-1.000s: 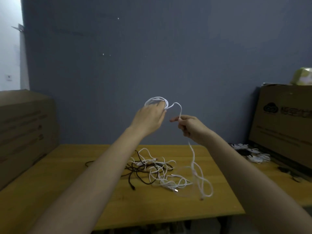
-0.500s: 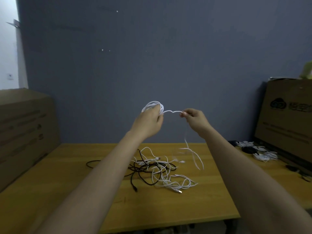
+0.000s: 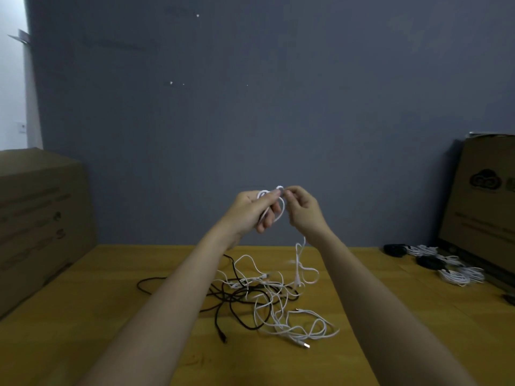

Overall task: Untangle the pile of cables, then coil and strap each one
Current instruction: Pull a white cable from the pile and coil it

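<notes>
Cables lie tangled at lower centre, unsorted. Above them I see my left hand curled round a white coil, right hand pinching its strand. Finished bundles sit far right.

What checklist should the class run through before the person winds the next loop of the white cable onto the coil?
1. Left hand grips the coil: ok.
2. Right hand pinches the white cable beside the coil: ok.
3. Loose tail hangs free of the tangled pile: cannot tell; its lower end reaches the pile.
4. Coil loops even: cannot tell, fingers cover them.
5. Strap at hand: cannot tell, none seen on the table.
</notes>
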